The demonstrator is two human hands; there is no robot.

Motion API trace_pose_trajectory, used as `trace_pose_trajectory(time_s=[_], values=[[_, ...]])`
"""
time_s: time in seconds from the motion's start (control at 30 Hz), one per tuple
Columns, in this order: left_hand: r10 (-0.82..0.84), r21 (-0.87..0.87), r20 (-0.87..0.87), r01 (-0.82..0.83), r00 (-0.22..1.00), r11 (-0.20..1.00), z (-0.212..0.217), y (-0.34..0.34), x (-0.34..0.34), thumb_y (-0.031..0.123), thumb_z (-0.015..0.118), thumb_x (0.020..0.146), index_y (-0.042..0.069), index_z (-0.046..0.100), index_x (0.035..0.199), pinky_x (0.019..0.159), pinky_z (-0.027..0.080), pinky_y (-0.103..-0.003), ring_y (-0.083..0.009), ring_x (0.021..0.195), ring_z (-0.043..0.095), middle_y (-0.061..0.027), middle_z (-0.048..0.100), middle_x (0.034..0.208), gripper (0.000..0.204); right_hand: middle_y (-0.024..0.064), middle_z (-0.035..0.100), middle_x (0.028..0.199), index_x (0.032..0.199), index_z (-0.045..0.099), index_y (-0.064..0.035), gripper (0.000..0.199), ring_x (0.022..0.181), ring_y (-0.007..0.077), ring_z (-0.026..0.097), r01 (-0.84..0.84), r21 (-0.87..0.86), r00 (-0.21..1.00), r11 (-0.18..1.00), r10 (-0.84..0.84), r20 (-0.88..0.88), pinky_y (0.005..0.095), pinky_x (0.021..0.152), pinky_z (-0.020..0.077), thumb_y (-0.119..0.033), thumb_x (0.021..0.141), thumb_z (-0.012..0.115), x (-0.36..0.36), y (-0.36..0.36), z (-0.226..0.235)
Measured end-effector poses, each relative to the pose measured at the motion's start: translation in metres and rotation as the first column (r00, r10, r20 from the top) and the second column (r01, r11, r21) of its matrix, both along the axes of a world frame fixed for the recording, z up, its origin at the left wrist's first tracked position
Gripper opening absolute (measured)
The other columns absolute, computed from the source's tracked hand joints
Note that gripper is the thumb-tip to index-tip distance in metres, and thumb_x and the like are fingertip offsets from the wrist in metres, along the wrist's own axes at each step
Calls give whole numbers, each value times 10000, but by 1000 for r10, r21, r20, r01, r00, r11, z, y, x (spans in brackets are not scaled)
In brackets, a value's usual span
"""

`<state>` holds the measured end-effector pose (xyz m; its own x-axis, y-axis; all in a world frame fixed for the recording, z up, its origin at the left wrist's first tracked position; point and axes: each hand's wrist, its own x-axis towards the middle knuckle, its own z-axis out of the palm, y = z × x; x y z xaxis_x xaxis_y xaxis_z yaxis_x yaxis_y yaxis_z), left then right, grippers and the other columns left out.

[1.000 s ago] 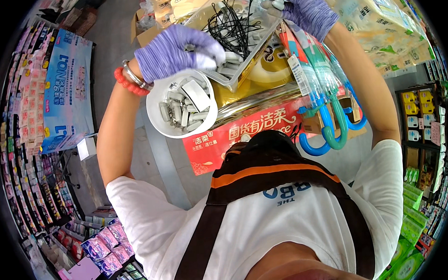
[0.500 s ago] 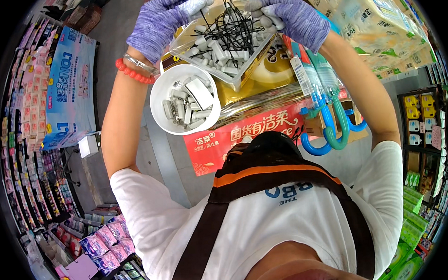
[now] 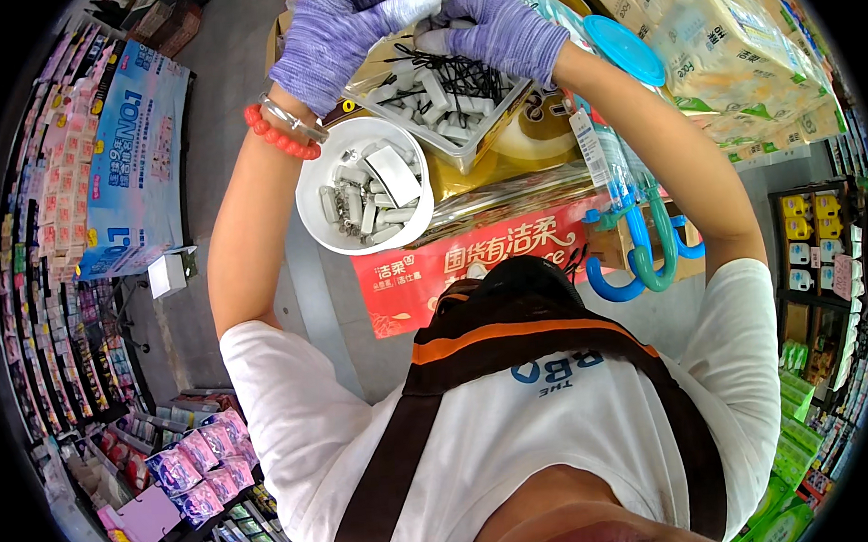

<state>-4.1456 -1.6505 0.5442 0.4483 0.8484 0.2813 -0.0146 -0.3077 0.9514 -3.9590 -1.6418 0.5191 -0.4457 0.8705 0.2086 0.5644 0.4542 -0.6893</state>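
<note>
Both my hands wear purple knit gloves with pale fingertips and meet above a clear plastic tray (image 3: 465,159). The tray holds a heap of grey-white security tags (image 3: 434,91) and a tangle of black cord loops (image 3: 460,67). My left hand (image 3: 342,40) is pinched closed at the tray's far side; what lies in its fingertips is too small to make out. Close against it, my right hand (image 3: 502,34) has curled fingers whose contents are hidden. Below my left wrist stands a round white tub (image 3: 320,232) with more grey tags and a white rectangular piece (image 3: 392,175) on top.
Gold packages (image 3: 535,138) lie under the tray, above a red printed panel (image 3: 416,295). Umbrellas with blue and green hooked handles (image 3: 658,263) hang at the right. A round blue lid (image 3: 624,49) lies by wrapped tissue packs (image 3: 732,55). Stocked shelves (image 3: 60,246) stand at left.
My right hand has moved left from the tray's right edge to meet my left hand. My left hand has shifted slightly right. The round blue lid now shows more fully beside my right forearm.
</note>
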Motion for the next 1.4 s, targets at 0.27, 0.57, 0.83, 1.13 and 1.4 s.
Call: trace_pose_trajectory(time_s=[0.27,0.57,0.83,1.13,1.4], values=[[213,294,-633,-22,744,955,-39,0,-16,110,723,730,94,595,1141,860,462,-269,-100,947,583,-27,640,1020,430,31,642,831,999,657,-54,310,792,92,583,29,-181,1000,983,-29,-2,249,732,472,-300,810,661,30,-1,-10],[103,261,-541,51,835,964,-40,0,-23,172,714,752,80,663,1004,761,500,-279,-137,815,620,-63,672,893,273,61,655,983,1059,636,-69,258,924,150,608,-268,-84,957,960,275,90,304,866,471,-145,813,637,39,-7,-2],[237,346,-477,-67,846,936,-38,11,-18,148,684,780,83,697,899,755,503,-280,-145,791,635,-54,684,856,137,86,649,906,963,667,-63,292,863,201,615,-117,82,949,990,87,303,309,807,469,-273,761,686,7,0,-10],[181,159,-140,-159,973,974,-41,7,-24,169,667,810,49,616,1111,863,442,-244,-104,883,592,-29,652,986,329,69,660,815,916,652,-15,197,769,123,584,-243,79,953,967,253,-169,290,720,474,-171,795,643,25,28,9],[287,211,-257,-236,923,949,-40,1,-18,63,656,801,24,612,1078,774,481,-239,-93,818,590,-41,641,908,284,78,645,887,953,670,-85,276,836,195,611,-126,113,943,985,84,321,304,789,475,-285,763,682,-12,-4,0]])
